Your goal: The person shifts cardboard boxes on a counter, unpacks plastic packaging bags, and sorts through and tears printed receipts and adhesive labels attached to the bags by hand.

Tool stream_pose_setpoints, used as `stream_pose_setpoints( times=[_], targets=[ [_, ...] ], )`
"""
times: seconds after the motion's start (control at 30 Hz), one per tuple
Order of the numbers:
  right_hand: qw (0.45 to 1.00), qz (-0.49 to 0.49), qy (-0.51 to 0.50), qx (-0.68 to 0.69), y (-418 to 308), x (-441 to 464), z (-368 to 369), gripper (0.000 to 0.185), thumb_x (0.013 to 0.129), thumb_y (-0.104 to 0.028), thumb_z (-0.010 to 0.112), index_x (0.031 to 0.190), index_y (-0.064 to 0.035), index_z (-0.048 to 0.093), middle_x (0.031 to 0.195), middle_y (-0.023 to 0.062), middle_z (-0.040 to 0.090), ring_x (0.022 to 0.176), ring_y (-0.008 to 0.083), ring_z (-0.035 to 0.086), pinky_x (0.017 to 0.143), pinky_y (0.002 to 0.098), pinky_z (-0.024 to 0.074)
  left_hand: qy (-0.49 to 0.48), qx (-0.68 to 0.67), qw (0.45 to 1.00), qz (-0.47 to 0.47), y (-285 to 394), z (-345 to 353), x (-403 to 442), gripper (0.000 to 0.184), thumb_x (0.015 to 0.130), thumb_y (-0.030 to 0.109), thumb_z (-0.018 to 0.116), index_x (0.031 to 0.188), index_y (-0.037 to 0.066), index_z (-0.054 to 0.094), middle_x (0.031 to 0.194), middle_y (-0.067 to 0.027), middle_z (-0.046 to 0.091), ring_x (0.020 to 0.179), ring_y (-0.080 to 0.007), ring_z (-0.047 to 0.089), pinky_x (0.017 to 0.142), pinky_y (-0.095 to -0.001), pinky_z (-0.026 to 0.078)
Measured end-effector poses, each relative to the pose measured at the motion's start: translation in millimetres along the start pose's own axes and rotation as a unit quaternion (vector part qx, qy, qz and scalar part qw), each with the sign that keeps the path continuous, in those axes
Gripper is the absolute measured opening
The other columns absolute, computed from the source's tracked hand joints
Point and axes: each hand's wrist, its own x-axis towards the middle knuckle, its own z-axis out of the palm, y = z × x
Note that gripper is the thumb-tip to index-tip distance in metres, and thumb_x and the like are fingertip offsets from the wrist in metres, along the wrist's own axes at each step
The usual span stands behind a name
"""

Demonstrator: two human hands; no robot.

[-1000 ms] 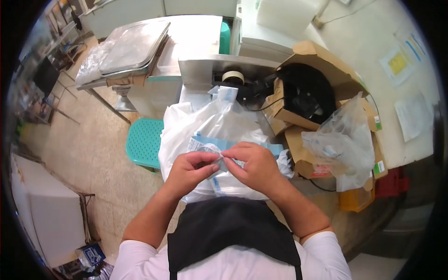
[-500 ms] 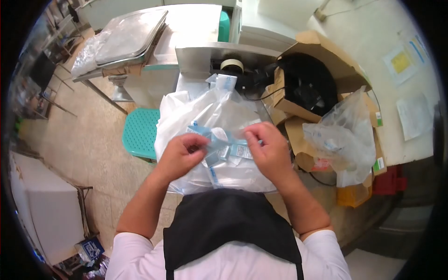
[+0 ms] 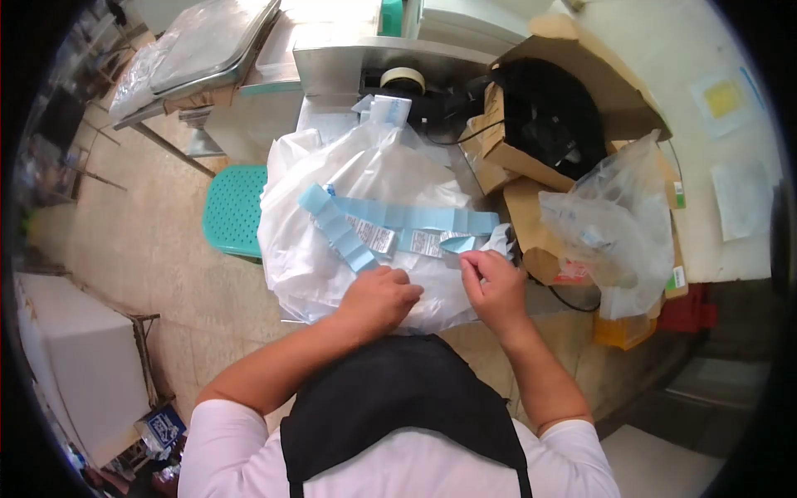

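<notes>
Blue packet strips (image 3: 423,217) cross the white plastic (image 3: 332,274); towards its near edge, the left hand (image 3: 380,300) curls its fingers, and the right hand (image 3: 498,286), fingers bunched, sits beside the strips' right end.

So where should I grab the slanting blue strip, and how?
I'd pinch the slanting blue strip at its near end, coming from your side with the left hand. That end points toward you, beside the hand, and the creases should give finger and thumb some purchase. Its far end lies close to the crosswise blue strip.
</notes>
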Motion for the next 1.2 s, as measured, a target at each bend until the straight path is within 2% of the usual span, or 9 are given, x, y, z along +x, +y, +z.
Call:
stream_pose_setpoints(
  times=[0.13, 0.23, 0.43, 0.63, 0.83, 0.93, 1.03, 1.13, 1.2],
  targets=[
    [0.987, -0.117, 0.02, -0.104, 18, -7, 7, 0.01, 0.085, -0.015, 0.072, 0.094, -0.0105, 0.072, 0.078, 0.0051, 0.065, 0.071, 0.026, 0.065, 0.061, 0.0387, 0.0488, -0.05, 0.106, 0.992, -0.045, -1, 20, 9, 0.049, 0.083, 0.034, 0.075, 0.127, 0.015, 0.064, 0.095, -0.0097, 0.067, 0.092, -0.0314, 0.068, 0.075, -0.043, 0.055],
    [0.973, -0.187, 0.018, -0.138, 30, -9, 19, 0.008, 0.082, -0.015, 0.073, 0.09, -0.0129, 0.071, 0.074, 0.003, 0.062, 0.067, 0.0239, 0.064, 0.058, 0.0381, 0.047, -0.122, 0.105, 0.983, -0.086, 2, 13, 16, 0.06, 0.082, 0.037, 0.076, 0.134, 0.015, 0.058, 0.096, -0.0109, 0.068, 0.092, -0.0327, 0.068, 0.076, -0.0444, 0.055],
    [0.95, -0.255, -0.07, -0.165, 31, -29, 37, 0.006, 0.081, -0.017, 0.072, 0.086, -0.014, 0.07, 0.069, 0.0011, 0.059, 0.063, 0.0214, 0.063, 0.055, 0.0382, 0.0465, -0.119, 0.092, 0.984, -0.092, -3, 14, 17, 0.061, 0.08, 0.038, 0.077, 0.134, 0.016, 0.059, 0.097, -0.0133, 0.07, 0.091, -0.0337, 0.069, 0.078, -0.0455, 0.055],
    [0.942, -0.207, -0.151, -0.217, 32, -47, 45, 0.014, 0.083, -0.018, 0.069, 0.096, -0.0111, 0.071, 0.073, 0.0025, 0.062, 0.066, 0.0235, 0.065, 0.057, 0.0405, 0.0488, -0.121, 0.091, 0.983, -0.105, -2, 10, 16, 0.063, 0.078, 0.037, 0.078, 0.134, 0.016, 0.059, 0.098, -0.0139, 0.069, 0.094, -0.0343, 0.069, 0.08, -0.0462, 0.055],
    [0.949, -0.126, -0.199, -0.21, 19, -52, 34, 0.043, 0.082, -0.019, 0.068, 0.124, -0.009, 0.065, 0.08, 0.007, 0.064, 0.073, 0.0277, 0.066, 0.064, 0.0441, 0.0517, -0.114, 0.078, 0.984, -0.11, -6, 8, 16, 0.064, 0.077, 0.036, 0.079, 0.135, 0.016, 0.059, 0.098, -0.0144, 0.069, 0.094, -0.0348, 0.069, 0.081, -0.0466, 0.055],
    [0.936, -0.1, -0.236, -0.24, 22, -58, 37, 0.046, 0.082, -0.019, 0.068, 0.126, -0.0087, 0.064, 0.081, 0.0074, 0.065, 0.074, 0.0282, 0.067, 0.064, 0.0446, 0.0519, -0.118, 0.087, 0.983, -0.109, -3, 5, 17, 0.062, 0.079, 0.035, 0.078, 0.134, 0.015, 0.059, 0.097, -0.0145, 0.069, 0.093, -0.0344, 0.069, 0.081, -0.0458, 0.055],
    [0.942, -0.094, -0.218, -0.235, 18, -56, 33, 0.046, 0.082, -0.019, 0.068, 0.126, -0.0094, 0.064, 0.082, 0.0085, 0.066, 0.075, 0.0288, 0.067, 0.065, 0.0452, 0.052, -0.082, 0.088, 0.992, -0.048, 0, 7, 11, 0.055, 0.081, 0.035, 0.075, 0.132, 0.017, 0.061, 0.096, -0.0135, 0.069, 0.09, -0.0336, 0.069, 0.077, -0.0452, 0.055],
    [0.941, -0.073, -0.234, -0.233, 19, -54, 33, 0.046, 0.081, -0.018, 0.068, 0.126, -0.0102, 0.065, 0.083, 0.0091, 0.067, 0.075, 0.0292, 0.067, 0.065, 0.0452, 0.0521, -0.192, 0.106, 0.976, -0.006, 6, 11, -3, 0.045, 0.085, 0.035, 0.071, 0.126, 0.018, 0.065, 0.092, -0.0121, 0.069, 0.086, -0.0328, 0.07, 0.073, -0.0451, 0.056],
    [0.944, -0.072, -0.231, -0.224, 20, -51, 34, 0.045, 0.081, -0.018, 0.068, 0.126, -0.0108, 0.065, 0.083, 0.0092, 0.067, 0.075, 0.0299, 0.067, 0.066, 0.0455, 0.0522, -0.199, 0.115, 0.973, -0.022, 6, 12, -10, 0.037, 0.088, 0.036, 0.067, 0.121, 0.019, 0.069, 0.089, -0.0112, 0.07, 0.083, -0.0323, 0.07, 0.071, -0.0463, 0.056]
  ],
)
